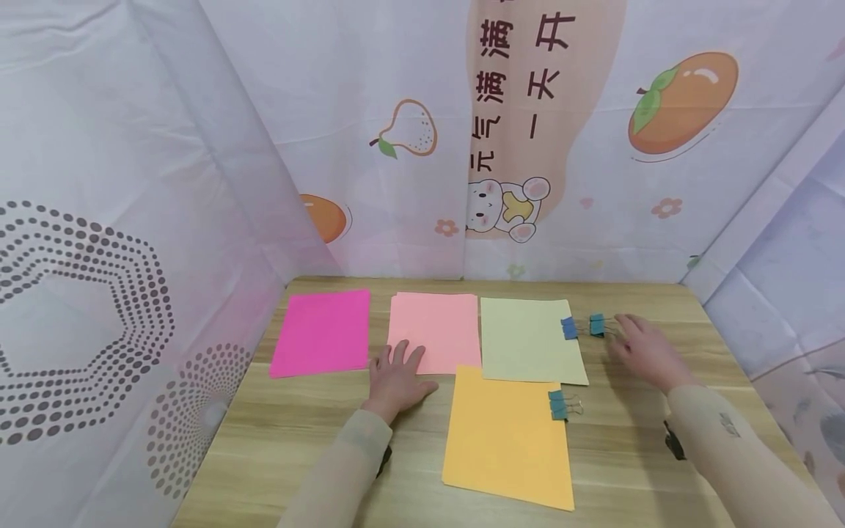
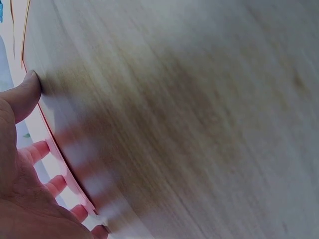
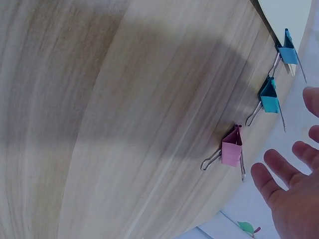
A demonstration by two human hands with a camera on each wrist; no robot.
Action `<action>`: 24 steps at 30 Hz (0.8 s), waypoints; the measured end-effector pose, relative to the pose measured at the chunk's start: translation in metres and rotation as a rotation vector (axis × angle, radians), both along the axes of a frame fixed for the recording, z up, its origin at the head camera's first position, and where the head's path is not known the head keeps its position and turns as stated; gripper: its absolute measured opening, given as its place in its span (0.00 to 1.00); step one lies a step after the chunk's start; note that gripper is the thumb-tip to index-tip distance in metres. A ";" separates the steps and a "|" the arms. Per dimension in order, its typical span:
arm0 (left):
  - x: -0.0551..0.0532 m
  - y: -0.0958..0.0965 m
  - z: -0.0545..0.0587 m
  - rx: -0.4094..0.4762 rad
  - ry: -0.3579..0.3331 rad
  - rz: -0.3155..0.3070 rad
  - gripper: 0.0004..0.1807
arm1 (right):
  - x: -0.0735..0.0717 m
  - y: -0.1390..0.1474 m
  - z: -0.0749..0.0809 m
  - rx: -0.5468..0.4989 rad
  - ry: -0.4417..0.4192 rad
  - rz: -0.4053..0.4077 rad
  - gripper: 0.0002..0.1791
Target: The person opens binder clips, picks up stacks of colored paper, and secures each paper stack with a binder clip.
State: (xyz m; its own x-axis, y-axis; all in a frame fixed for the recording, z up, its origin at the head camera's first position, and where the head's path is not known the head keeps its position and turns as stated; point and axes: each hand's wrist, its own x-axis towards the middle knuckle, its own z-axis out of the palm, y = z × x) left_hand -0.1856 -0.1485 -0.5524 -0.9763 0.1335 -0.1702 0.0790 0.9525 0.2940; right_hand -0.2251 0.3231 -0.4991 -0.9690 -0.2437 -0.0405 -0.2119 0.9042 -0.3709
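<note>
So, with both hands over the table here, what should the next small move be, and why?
Probably pinch the pink clip with the right hand: it sits loose on the table, close to that hand. The left hand is at the pink paper, which shows no clip, while the orange paper and the pale yellow paper each carry one.

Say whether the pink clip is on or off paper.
Off: the right wrist view shows the pink clip on the table, apart from the pale yellow paper.
</note>
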 end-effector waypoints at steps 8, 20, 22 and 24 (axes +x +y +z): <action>-0.001 0.000 -0.004 0.041 -0.007 0.004 0.43 | -0.001 -0.003 -0.003 0.057 -0.010 0.031 0.35; -0.001 -0.001 -0.009 0.030 -0.004 0.006 0.44 | -0.001 -0.002 -0.013 0.125 -0.033 0.057 0.35; -0.001 -0.001 -0.009 0.029 -0.001 0.006 0.43 | -0.001 -0.002 -0.014 0.136 -0.032 0.054 0.35; -0.001 -0.001 -0.009 0.030 -0.002 0.008 0.43 | -0.001 -0.003 -0.015 0.137 -0.032 0.048 0.35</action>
State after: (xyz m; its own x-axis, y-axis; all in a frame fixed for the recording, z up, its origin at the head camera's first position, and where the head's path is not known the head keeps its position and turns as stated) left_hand -0.1861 -0.1498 -0.5617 -0.9771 0.1306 -0.1678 0.0709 0.9441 0.3221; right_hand -0.2256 0.3205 -0.5137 -0.9541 -0.2797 -0.1068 -0.2462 0.9360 -0.2516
